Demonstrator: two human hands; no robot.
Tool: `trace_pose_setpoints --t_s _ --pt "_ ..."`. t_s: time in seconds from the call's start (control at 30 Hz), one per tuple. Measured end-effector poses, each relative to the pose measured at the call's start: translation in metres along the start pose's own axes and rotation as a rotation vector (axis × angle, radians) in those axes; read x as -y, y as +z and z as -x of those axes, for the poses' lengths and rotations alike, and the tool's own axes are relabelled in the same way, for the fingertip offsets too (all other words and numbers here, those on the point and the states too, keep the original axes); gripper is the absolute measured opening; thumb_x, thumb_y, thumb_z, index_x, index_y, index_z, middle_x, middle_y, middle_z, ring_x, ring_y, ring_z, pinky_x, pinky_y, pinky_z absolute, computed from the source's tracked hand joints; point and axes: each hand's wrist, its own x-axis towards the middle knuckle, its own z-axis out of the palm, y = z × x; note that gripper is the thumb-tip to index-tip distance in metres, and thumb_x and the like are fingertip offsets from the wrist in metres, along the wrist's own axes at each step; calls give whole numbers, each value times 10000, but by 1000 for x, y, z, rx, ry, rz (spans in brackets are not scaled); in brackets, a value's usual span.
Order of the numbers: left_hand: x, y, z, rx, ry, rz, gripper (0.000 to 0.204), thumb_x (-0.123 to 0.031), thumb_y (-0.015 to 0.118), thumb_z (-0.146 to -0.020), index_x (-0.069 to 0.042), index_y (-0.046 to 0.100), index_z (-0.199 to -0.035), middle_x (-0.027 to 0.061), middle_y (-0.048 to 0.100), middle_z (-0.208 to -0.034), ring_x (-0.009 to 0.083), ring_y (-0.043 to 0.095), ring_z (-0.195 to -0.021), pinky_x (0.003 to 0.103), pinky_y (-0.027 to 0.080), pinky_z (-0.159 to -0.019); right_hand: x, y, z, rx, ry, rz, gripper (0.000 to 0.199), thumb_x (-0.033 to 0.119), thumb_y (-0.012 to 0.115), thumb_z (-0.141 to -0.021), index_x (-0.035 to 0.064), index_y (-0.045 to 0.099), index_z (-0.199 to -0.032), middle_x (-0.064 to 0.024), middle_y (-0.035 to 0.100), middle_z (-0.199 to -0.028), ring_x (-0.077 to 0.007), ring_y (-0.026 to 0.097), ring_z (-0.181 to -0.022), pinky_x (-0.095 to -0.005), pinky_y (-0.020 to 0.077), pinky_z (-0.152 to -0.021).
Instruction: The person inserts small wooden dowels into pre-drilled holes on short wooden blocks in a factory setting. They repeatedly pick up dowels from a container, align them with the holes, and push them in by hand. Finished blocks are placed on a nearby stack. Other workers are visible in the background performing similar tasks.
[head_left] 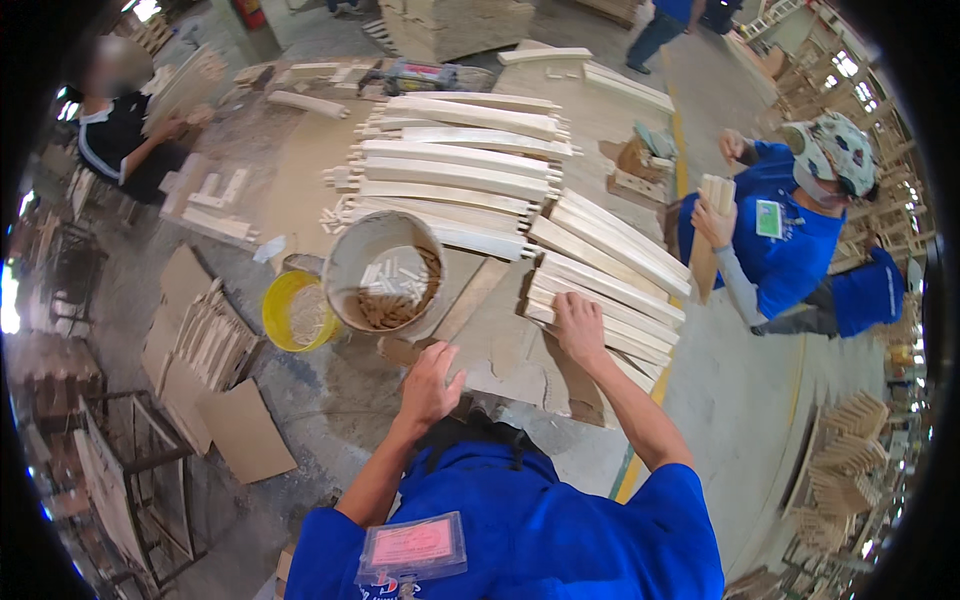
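My right hand (pixel 578 325) lies on the near stack of pale wooden slats (pixel 620 304) at the right of the table, fingers stretched over their left ends. Nothing shows as lifted in it. My left hand (pixel 432 385) hovers at the table's near edge, thumb and fingers apart, holding nothing. Just beyond it stands a grey bucket (pixel 340 290) with white and brown wooden dowels inside. Behind the near stack lies another group of slats (pixel 610 240). Farther back are several rows of wooden bars with round tenon ends (pixel 460 150).
A yellow bucket (pixel 268 310) stands left of the grey one. A worker in blue (pixel 780 240) at the right holds a bundle of wooden pieces (pixel 712 215). Another person (pixel 125 130) handles wood at the far left. Cardboard sheets (pixel 245 430) and wooden pieces lie lower left.
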Motion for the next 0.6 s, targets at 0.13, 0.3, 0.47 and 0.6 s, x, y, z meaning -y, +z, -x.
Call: trace_pose_setpoints --t_s 0.13,0.3,0.47,0.6 --pt "-18 -67 -57 -304 223 -67 315 -106 705 -852 24 625 -1128 205 653 -1109 405 637 -1030 444 529 -893 1 -6 -6 25 7 -55 517 249 832 -670 110 574 -1096 -87 553 -1020 -267 544 -966 -438 358 -854" --pt "72 -92 -162 286 64 -460 220 -123 621 -848 9 701 -1005 257 676 -968 423 664 -938 465 548 -832 8 -7 -18 36 -41 -51 382 143 715 -729 79 579 -1081 -111 558 -1056 -286 532 -1010 -455 370 -846" --pt "149 -48 -192 469 -84 -635 286 -201 518 -935 -46 742 -1022 238 704 -1059 413 675 -1015 482 534 -902 19 -27 -10 129 -9 -92 555 172 772 -626 63 563 -1128 -138 551 -1119 -321 519 -1049 -463 390 -866" --pt "147 -36 -219 748 35 -802 318 -197 492 -955 -60 768 -1035 183 719 -1137 355 692 -1047 458 540 -930 14 -91 -9 -95 122 -170 680 166 824 -533 48 548 -1144 -151 539 -1130 -354 526 -1045 -464 420 -879"
